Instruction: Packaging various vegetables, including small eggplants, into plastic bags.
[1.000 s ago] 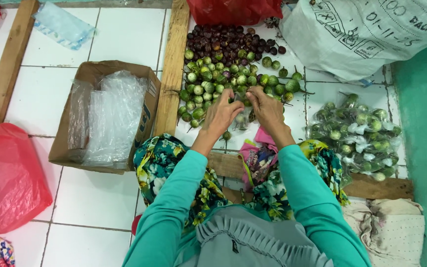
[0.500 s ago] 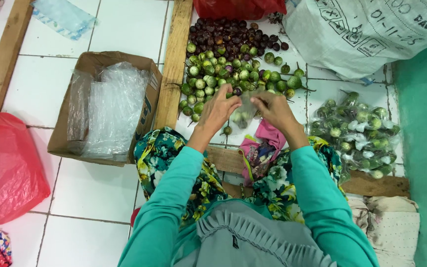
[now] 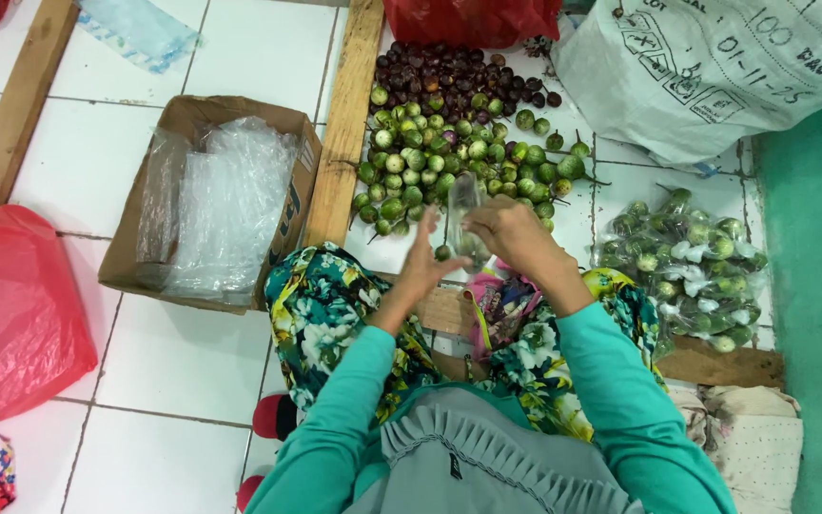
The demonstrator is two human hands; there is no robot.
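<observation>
Over the near edge of the heap of small round eggplants (image 3: 449, 143) on the floor | right hand (image 3: 516, 238) gripped clear plastic bag (image 3: 463, 214); left hand (image 3: 427, 262) lay flat-open against it | step judged: opening the bag; filling would need its mouth spread

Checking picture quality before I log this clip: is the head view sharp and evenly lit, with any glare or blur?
Head view: even, soft light, weak shadows; the green fruit pile is sharp; the left hand is slightly motion-blurred; the clear bag is faint; mild sheen on the plastic in the cardboard box.
</observation>
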